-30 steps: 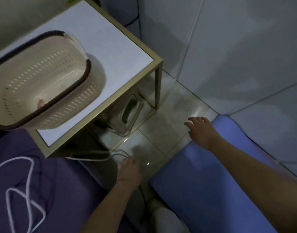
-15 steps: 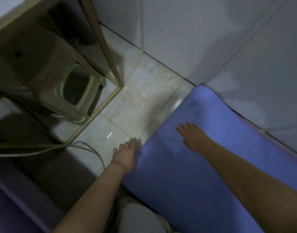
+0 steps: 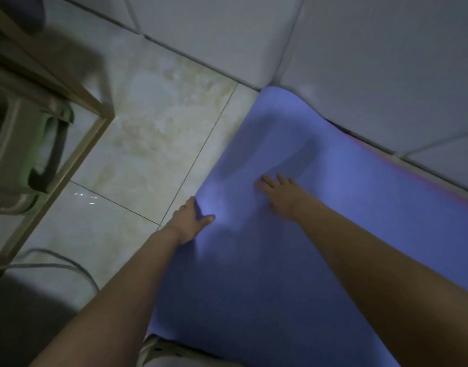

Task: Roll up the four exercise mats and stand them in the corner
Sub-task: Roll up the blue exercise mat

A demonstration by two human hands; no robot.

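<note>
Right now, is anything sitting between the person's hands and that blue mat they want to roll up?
Nothing visible. The left hand grips the blue exercise mat at its left edge, and the right hand rests flat on top. The table frame stands off to the left, clear of the mat.

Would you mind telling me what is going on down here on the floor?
A person is working on a blue exercise mat that lies unrolled on the tiled floor, its far end against the wall. The left hand grips the mat's left edge, thumb on top, while the right hand rests flat on it. No roll has formed yet.
</note>
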